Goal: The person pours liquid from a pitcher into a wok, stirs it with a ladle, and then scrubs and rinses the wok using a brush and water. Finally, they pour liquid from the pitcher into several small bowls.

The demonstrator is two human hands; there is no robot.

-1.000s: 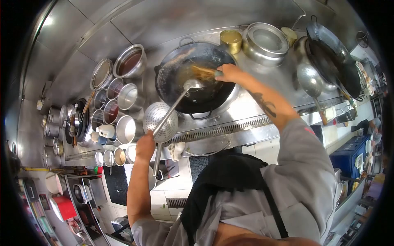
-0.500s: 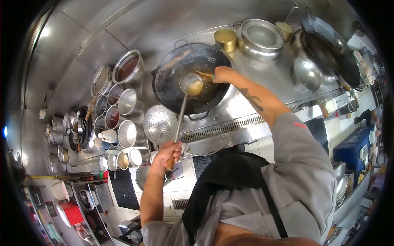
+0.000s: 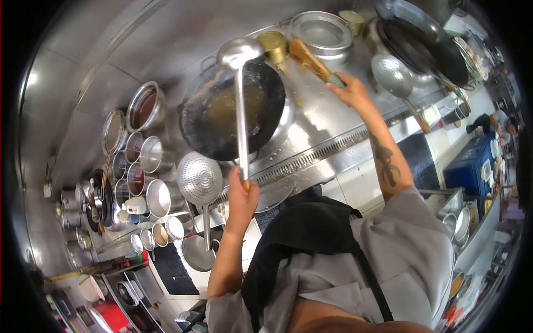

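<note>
My left hand (image 3: 243, 198) is wrapped round the wooden end of a long steel ladle (image 3: 240, 105). The ladle's bowl is raised over the far rim of a black wok (image 3: 191, 119), which has yellowish-brown liquid in its bottom. Out to the right, my right hand (image 3: 353, 92) grips the green-bound handle of a bamboo wok brush (image 3: 312, 61). The brush's bristles point up and left, near a gold tin (image 3: 273, 46) and a lidded steel pot (image 3: 322, 33). Just left of my left hand lies a perforated strainer (image 3: 200, 177).
Several steel pots, some with dark sauce (image 3: 145, 109), stand at the left. At the right are a second wok (image 3: 413, 47) and a perforated skimmer (image 3: 392, 75). A slotted drain (image 3: 311, 156) runs along the counter's front. Farther right are a blue bin (image 3: 472, 166) and another person.
My right hand has moved the brush out of the wok, up and to the right. My left hand has lifted the ladle from the liquid to above the wok's far rim.
</note>
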